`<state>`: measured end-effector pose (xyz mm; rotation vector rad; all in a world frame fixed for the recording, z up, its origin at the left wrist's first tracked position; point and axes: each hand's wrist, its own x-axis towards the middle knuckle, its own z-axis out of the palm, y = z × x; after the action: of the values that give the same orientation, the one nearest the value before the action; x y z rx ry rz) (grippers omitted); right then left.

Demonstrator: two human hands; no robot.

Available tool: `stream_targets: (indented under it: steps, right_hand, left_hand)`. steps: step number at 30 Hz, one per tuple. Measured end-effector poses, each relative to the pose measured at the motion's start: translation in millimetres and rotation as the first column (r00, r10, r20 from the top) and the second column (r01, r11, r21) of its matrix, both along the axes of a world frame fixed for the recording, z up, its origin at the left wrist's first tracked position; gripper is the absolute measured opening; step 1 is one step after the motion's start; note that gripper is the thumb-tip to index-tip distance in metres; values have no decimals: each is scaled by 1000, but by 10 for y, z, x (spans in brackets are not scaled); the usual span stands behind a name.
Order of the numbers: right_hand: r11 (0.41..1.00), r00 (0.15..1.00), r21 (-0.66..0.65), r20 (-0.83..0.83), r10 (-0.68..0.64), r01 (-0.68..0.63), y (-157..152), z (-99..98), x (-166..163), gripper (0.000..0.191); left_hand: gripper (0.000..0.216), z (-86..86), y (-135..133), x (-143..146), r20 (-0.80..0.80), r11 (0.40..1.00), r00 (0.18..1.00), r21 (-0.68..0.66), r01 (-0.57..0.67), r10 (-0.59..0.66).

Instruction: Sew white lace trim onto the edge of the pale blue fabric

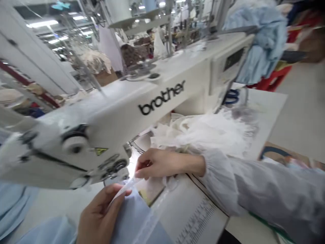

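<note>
My left hand pinches a strip of sheer white trim against light blue fabric at the bottom of the view. Just above it, my right hand reaches in from the right in a grey sleeve, fingers closed on the same white strip close to the needle area of a white Brother sewing machine. The needle itself is hidden in the bright glare under the machine head.
A pile of white frilly fabric lies behind my right wrist on the sewing table. Printed sheets lie on the table near me. Light blue garments hang at the upper right. More blue fabric is at the left.
</note>
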<state>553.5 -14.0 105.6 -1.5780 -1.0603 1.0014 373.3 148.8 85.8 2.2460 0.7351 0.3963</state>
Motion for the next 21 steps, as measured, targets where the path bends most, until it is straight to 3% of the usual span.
stream_targets:
  steps: [3, 10, 16, 21]
  right_hand:
    - [997, 995, -9, 57, -78, 79, 47, -38, 7, 12]
    - [983, 981, -78, 115, -159, 168, 150, -37, -71, 11]
    - [979, 969, -68, 170, -179, 192, 170, -42, -77, 9]
    - [976, 964, -77, 188, -185, 203, 184, -66, -83, 11]
  left_hand:
    - [43, -23, 82, 32, -1, 997, 999, -52, -54, 54]
    - [36, -252, 358, -46, 46, 998, 997, 26, 63, -65]
    - [28, -248, 297, -47, 89, 986, 988, 123, 113, -125]
    - [29, -284, 188, -57, 75, 991, 993, 103, 83, -91]
